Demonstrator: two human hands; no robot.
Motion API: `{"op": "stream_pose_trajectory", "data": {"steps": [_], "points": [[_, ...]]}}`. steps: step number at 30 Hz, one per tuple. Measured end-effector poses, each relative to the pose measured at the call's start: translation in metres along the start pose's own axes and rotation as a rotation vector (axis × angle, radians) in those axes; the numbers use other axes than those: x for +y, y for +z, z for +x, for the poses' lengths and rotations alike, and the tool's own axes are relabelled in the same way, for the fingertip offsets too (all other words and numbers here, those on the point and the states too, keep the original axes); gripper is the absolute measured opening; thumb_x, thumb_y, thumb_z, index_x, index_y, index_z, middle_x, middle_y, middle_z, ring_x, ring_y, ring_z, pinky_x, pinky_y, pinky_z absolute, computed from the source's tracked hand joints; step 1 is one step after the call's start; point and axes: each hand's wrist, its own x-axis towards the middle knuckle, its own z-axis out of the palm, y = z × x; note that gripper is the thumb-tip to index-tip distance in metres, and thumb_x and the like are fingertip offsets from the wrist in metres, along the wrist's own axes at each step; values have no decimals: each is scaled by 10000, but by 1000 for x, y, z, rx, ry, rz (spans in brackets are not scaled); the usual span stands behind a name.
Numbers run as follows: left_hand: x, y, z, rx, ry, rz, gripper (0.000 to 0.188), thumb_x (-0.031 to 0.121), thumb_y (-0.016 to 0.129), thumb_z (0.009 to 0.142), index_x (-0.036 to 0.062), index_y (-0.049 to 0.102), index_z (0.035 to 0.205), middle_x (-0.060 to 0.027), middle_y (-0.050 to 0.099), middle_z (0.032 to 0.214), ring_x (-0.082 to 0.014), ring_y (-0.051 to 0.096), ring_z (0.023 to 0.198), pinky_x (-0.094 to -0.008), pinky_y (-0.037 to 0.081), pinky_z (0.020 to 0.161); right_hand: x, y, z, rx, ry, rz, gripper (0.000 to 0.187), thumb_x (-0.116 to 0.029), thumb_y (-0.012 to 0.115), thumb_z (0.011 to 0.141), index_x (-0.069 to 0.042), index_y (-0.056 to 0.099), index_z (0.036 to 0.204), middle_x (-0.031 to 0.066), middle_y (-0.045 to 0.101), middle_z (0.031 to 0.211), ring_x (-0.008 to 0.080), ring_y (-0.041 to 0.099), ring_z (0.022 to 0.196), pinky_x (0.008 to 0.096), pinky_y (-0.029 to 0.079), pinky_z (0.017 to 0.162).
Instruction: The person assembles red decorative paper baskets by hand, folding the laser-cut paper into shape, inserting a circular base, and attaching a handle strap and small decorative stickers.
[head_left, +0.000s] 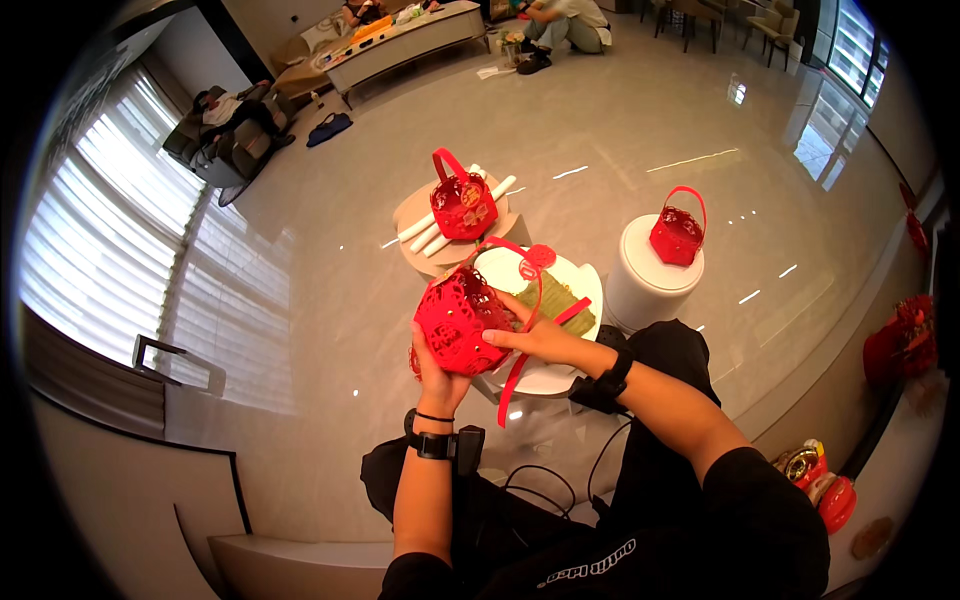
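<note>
A red openwork basket (458, 325) with cut-out patterns is held up in front of me, tilted. My left hand (438, 378) is closed around its lower left side, supporting it from below. On its right side, the fingers of my right hand (520, 333) curl around the rim and wall. Just beyond, a white round-topped stand (586, 284) carries a flat green-brown piece (556, 303). A long red strip (514, 385) hangs over its near edge, and a round red cut-out ornament (541, 256) lies near its far side.
Ahead, a finished-looking red basket (463, 207) and several white rolls (432, 236) rest on a tan round stool (410, 205). Another red basket (678, 238) stands on a white cylindrical stool (648, 290) at right. Black cables (545, 478) lie between my legs. Other people sit farther off.
</note>
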Motion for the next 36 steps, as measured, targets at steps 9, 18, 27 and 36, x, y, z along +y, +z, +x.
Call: {"op": "stream_pose_trajectory", "data": {"steps": [9, 18, 27, 36], "points": [[-4, -6, -1, 34, -41, 153, 783, 640, 430, 940, 73, 317, 1468, -148, 445, 1449, -308, 481, 1300, -481, 412, 1082, 12, -4, 3, 3, -5, 58, 746, -290, 703, 896, -109, 313, 1506, 77, 600, 1257, 130, 577, 1092, 281, 490, 886], [-6, -13, 1, 45, -51, 38, 665, 550, 450, 976, 56, 393, 1417, -129, 521, 1385, -256, 540, 1242, -423, 435, 1067, -2, -5, 0, -74, 79, 66, 746, -221, 648, 942, -46, 220, 1526, 88, 415, 1459, 155, 451, 1286, 310, 398, 1055], [-4, -6, 1, 54, -51, 51, 691, 570, 458, 964, 59, 386, 1422, -132, 519, 1385, -259, 534, 1247, -425, 427, 1071, -6, -3, -1, -69, 89, 47, 731, -233, 632, 951, -47, 222, 1527, 86, 421, 1454, 149, 452, 1281, 303, 391, 1057], [-5, -7, 1, 48, -59, 47, 694, 573, 444, 967, 61, 374, 1430, -134, 509, 1395, -263, 525, 1256, -426, 422, 1074, -1, -1, -1, -2, 45, 5, 704, -303, 664, 928, -64, 324, 1496, 80, 567, 1312, 134, 547, 1157, 289, 440, 980]]}}
